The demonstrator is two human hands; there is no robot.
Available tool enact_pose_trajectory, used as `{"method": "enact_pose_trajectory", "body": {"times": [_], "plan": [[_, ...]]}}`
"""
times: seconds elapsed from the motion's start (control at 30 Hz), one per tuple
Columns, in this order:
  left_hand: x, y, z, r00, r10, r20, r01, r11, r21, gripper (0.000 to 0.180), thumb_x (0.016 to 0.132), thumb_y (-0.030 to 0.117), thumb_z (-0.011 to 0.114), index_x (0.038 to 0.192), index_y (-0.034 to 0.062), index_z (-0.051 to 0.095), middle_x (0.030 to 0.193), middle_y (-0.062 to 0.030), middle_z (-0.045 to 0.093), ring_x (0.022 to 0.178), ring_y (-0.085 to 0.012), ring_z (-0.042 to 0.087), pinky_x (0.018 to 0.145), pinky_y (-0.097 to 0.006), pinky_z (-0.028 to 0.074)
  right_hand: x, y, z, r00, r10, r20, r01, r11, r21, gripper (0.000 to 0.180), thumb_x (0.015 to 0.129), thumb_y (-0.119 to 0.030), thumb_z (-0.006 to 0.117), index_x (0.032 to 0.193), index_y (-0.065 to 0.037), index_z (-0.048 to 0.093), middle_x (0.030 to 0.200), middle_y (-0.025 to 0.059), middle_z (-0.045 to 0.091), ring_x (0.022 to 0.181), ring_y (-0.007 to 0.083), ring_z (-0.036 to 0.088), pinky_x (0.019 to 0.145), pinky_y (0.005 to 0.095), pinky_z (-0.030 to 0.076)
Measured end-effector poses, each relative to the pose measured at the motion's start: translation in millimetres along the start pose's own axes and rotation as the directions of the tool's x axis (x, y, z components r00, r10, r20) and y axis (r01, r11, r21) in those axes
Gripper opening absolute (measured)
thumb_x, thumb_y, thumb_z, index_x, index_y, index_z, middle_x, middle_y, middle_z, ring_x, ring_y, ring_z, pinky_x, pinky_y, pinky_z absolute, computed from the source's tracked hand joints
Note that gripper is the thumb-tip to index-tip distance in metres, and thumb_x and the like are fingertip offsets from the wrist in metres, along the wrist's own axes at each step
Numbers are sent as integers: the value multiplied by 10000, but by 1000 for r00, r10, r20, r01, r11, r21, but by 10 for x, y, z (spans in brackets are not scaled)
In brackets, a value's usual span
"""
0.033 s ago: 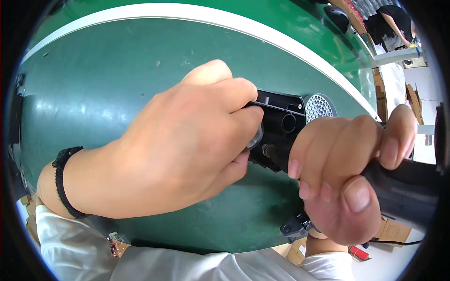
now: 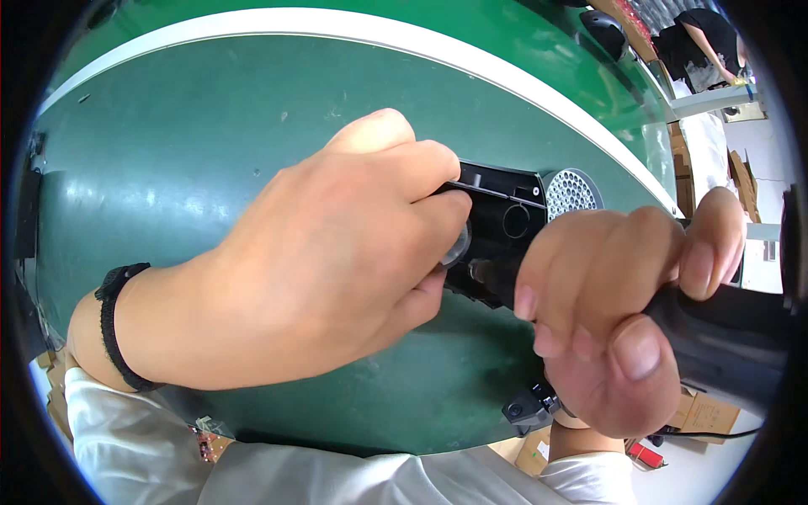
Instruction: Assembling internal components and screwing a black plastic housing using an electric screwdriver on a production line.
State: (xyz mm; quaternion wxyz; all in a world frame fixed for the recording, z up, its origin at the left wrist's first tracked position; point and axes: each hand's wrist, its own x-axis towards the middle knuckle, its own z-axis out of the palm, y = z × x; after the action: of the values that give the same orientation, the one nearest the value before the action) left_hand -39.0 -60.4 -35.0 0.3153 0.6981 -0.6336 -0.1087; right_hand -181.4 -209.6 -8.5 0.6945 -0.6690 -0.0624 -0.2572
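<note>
My left hand [image 2: 337, 227], with a black band at the wrist, is closed on the left end of a black plastic housing [image 2: 497, 223]. Ribs, a ring-shaped boss and a small post show inside the housing. Beside my left fingertips is a clear round part [image 2: 457, 249], partly covered. My right hand [image 2: 606, 286] wraps around a black power screwdriver [image 2: 715, 337] that comes in from the right. Its front end points left into the housing; the bit's tip is too blurred to tell whether it touches. A grey round piece with many holes [image 2: 572, 192] adjoins the housing's right end.
A green mat covers the table [image 2: 168, 185], with a white strip [image 2: 337, 21] along its far side. A small black clamp-like part [image 2: 526, 410] sits at the near edge. Cardboard boxes [image 2: 707, 417] stand at the lower right. Another person [image 2: 703, 50] works at the far right.
My right hand and the screwdriver have shifted very slightly left, and the housing with them. Both grips stay the same.
</note>
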Motion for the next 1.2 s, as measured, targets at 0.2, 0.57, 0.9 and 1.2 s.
{"method": "enact_pose_trajectory", "body": {"times": [0.2,0.57,0.9,1.2], "plan": [[70,-27,13,1000,-2,-12,2,998,-55,513,619,21,784,1116,20,658,1227,-153,614,1037,-366,570,913,-444,468,5,-427,-285,988,-153,-9,152,988,-40,313,899,-91,625,1130,-42,418,729,24,492,591,141,534,641,322,472],[60,85,-322,998,-64,-5,63,956,287,249,725,73,776,949,1,696,1371,-199,567,1285,-409,509,1087,-472,380,43,-173,-1026,880,-340,-332,161,871,-465,246,920,-115,520,1163,-74,510,735,35,457,604,158,473,668,346,439],[-32,227,-59,980,-161,119,139,975,173,819,562,278,915,1218,-58,559,1317,-277,559,1228,-451,544,1034,-456,432,85,53,-964,944,-144,-295,116,987,-111,204,952,-123,465,1142,-52,491,723,63,476,565,165,481,620,354,472],[-55,208,-81,989,-120,88,103,979,178,664,596,104,811,1197,-56,575,1273,-260,597,1154,-406,584,1048,-442,406,94,208,-894,957,-236,-166,204,961,-187,188,998,-157,438,1107,-24,515,764,70,497,583,167,491,632,356,481]]}}
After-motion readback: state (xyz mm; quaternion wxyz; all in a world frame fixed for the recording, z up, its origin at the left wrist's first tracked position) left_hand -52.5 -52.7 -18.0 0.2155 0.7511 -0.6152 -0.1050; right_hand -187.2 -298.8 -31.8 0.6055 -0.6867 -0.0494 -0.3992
